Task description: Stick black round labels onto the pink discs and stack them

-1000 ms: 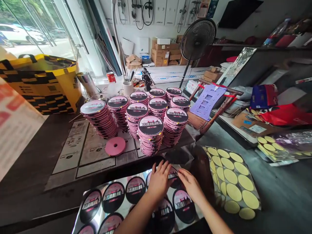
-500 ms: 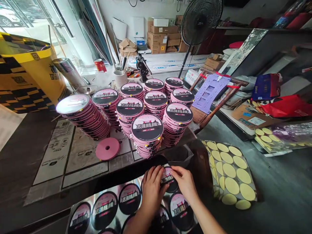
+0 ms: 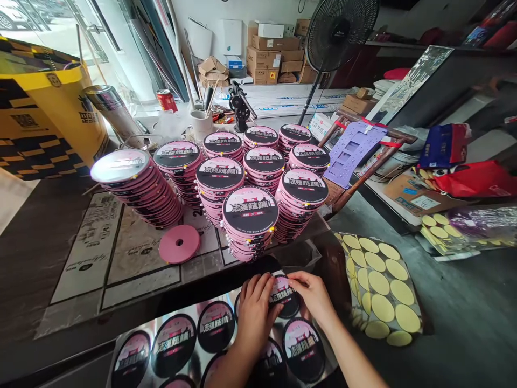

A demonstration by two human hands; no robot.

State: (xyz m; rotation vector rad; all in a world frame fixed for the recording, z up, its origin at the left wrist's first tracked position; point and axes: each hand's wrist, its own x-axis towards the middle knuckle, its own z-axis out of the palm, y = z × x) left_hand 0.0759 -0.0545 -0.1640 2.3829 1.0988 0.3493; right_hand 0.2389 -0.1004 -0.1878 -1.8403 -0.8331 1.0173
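Observation:
A silvery sheet [image 3: 189, 318] of round pink-and-black stickers lies low in front of me, close to the table's near edge. My left hand [image 3: 256, 310] rests flat on it, fingers stretched toward the sheet's far edge and partly covering some stickers. At the far right corner, my right hand [image 3: 315, 297] pinches the rim of a round sticker [image 3: 286, 299]; whether that rim has come off the backing, I cannot tell. Beyond the hands, several stacks of pink discs [image 3: 250, 213] with the same round label stand on the table. A single bare pink disc [image 3: 180, 243] with a centre hole lies to their left.
Used backing sheets [image 3: 383, 285] with yellowish circles lie at the lower right. A wooden chair [image 3: 363, 161] holding a purple plastic panel stands behind the stacks. Yellow-black bag [image 3: 60, 113], metal flask [image 3: 111, 110], white cup [image 3: 201, 126] and standing fan [image 3: 341, 35] are farther back.
The view has shifted slightly, so the stacks and sheet sit a little differently in frame. Both hands keep nearly the same places on the sheet, the right still pinching at the sticker's rim.

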